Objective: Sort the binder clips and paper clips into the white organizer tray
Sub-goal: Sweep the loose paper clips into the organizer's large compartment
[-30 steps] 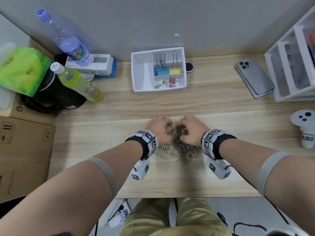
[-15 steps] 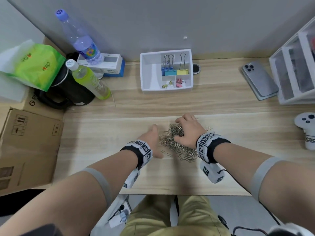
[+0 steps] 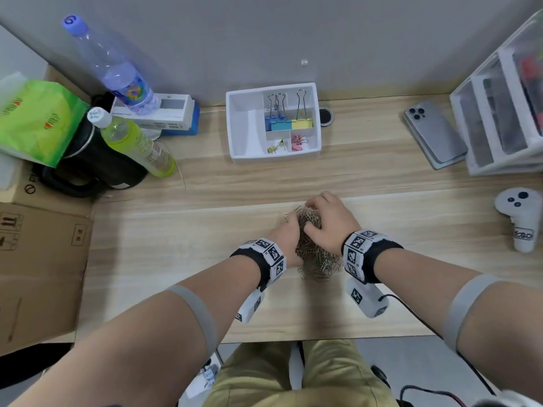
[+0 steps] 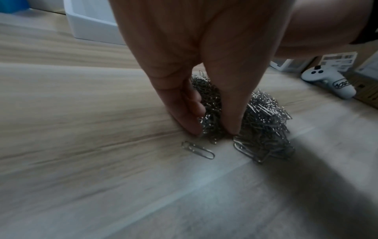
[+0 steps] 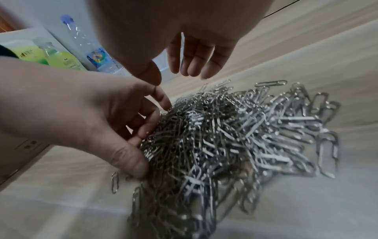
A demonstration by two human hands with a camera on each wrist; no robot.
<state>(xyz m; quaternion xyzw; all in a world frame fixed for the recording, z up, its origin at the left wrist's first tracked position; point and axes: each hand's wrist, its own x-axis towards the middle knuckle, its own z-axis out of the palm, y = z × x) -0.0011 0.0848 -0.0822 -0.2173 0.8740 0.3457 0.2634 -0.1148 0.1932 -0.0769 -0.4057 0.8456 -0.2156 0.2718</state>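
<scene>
Office or study corner, by the look; pale wood bench [image 3: 205, 230] against a grey wall; white organizer tray [image 3: 244, 127], stacked plastic drawers [image 3: 496, 124], phone [image 3: 435, 133], cardboard boxes [image 3: 38, 268] alongside.

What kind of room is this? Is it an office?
Probably an office or home desk: a wooden desk with a white organizer tray of binder clips, a heap of paper clips, and a drawer unit.
</scene>
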